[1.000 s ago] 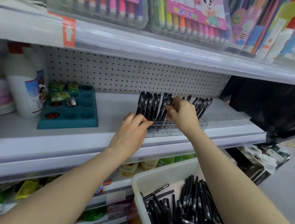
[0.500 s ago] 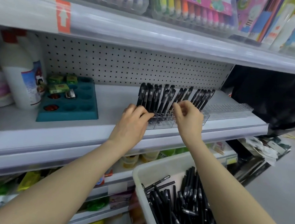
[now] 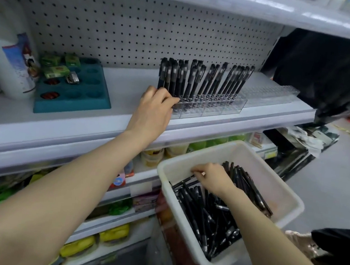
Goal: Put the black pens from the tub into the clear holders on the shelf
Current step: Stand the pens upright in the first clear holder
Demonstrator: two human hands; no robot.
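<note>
1. On the near edge of the shelf [image 3: 121, 77], the left hand [image 3: 154, 107] grips the left end of the clear holder [image 3: 214, 106]. Its fingers are curled over the holder's top corner with the knuckles up, and the thumb is out of sight.
2. Its forearm runs almost straight from the near left corner of the view, up and to the right. The wrist is just above the shelf's front lip.
3. Down in the tub [image 3: 274, 179], the right hand [image 3: 212, 176] lies palm down. Its fingers bend toward the left, their tips on the end of one of the black pens [image 3: 203, 213]. Whether that pen is pinched or only touched, I cannot tell.
4. The right forearm comes in from the near right corner and crosses the tub's near rim.
5. The rest of the black pens lie loose in a jumbled heap on the tub's floor.
6. Standing pens [image 3: 198, 80] fill the clear holder in rows, caps up. Those toward the right lean to the right.
7. Just right of it, slightly farther back, lies a second clear holder [image 3: 269, 93].
8. Well to the left on the same shelf sits a teal tray [image 3: 90, 97], with a white bottle [image 3: 8, 46] beside it. The pegboard [image 3: 139, 22] stands behind.
</note>
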